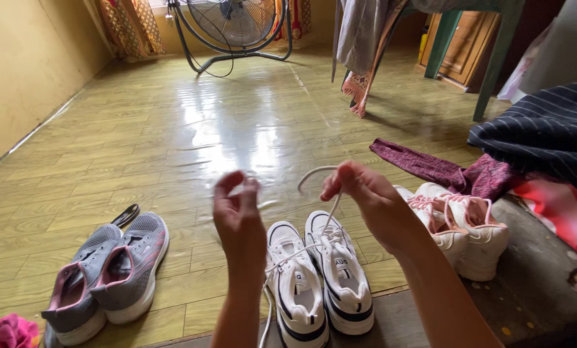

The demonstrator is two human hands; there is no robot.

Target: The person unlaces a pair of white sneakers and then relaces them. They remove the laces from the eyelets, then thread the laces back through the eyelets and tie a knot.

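I'm looking down at both hands raised over a pair of white sneakers w/ black trim (321, 280), which sit side by side on the shiny wood-look floor (172, 135), toes toward me. My left hand (239, 216) has fingers pinched shut on one end of a white shoelace (314, 175); the bit it holds is blurred, so I can't tell how much lace is in there. My right hand (366, 196) is closed on the other end, w/ a loop of lace arcing up and over btwn the two hands. From the right hand the lace runs down to the right-hand white sneaker and across its eyelets; a strand also trails toward the left-hand one.

Progress, as I judge it: lacing on the right-hand white sneaker looks threaded thru, and the ends are up and being worked, approx at the knot stage. No finished bow shows yet. The left-hand shoe's lace looks loose, w/ an end trailing down toward me, so I'd say it's not tied.

Nearby: grey sneakers w/ pink lining (108, 277) well to the left, a pink-and-white pair (459, 229) just beside the white ones on the right, a maroon cloth (443, 171) behind those, and a floor fan (234, 26) at the far wall.
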